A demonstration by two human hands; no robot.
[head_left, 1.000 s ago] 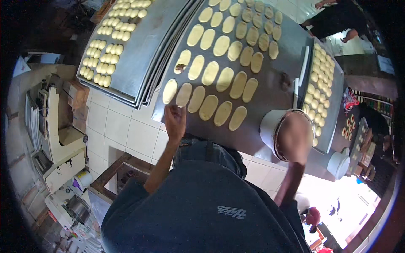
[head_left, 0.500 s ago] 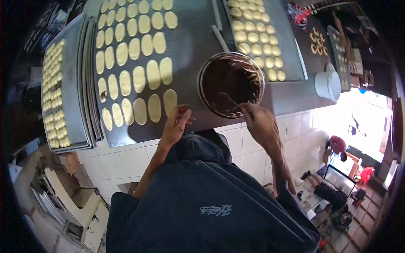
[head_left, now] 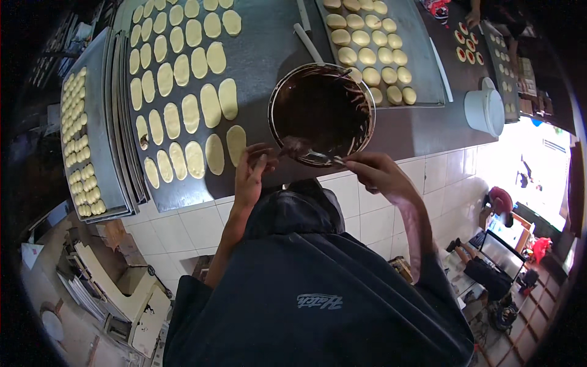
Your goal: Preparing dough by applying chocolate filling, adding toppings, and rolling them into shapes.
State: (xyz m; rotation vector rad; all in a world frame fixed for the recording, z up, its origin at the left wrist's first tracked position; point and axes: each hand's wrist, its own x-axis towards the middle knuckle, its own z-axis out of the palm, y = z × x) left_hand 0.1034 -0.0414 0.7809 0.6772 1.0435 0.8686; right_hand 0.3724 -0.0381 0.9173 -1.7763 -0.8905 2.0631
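Fingers of the right hand (head_left: 376, 173) pinch a metal spoon (head_left: 318, 156) in the round chocolate-filled steel bowl (head_left: 321, 113); the left hand (head_left: 251, 174), loosely curled, touches a pale oval dough piece (head_left: 236, 144) at the worktop's near edge.

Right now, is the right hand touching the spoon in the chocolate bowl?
Touching. The head view shows the right hand pinching the spoon handle at the near rim of the chocolate bowl.

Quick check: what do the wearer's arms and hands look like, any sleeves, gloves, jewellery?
Both forearms are bare below the elbows, coming out of a dark short-sleeved top with a small pale script mark on the chest. The left hand and right hand are ungloved. No watch, ring or bracelet can be made out at this size.
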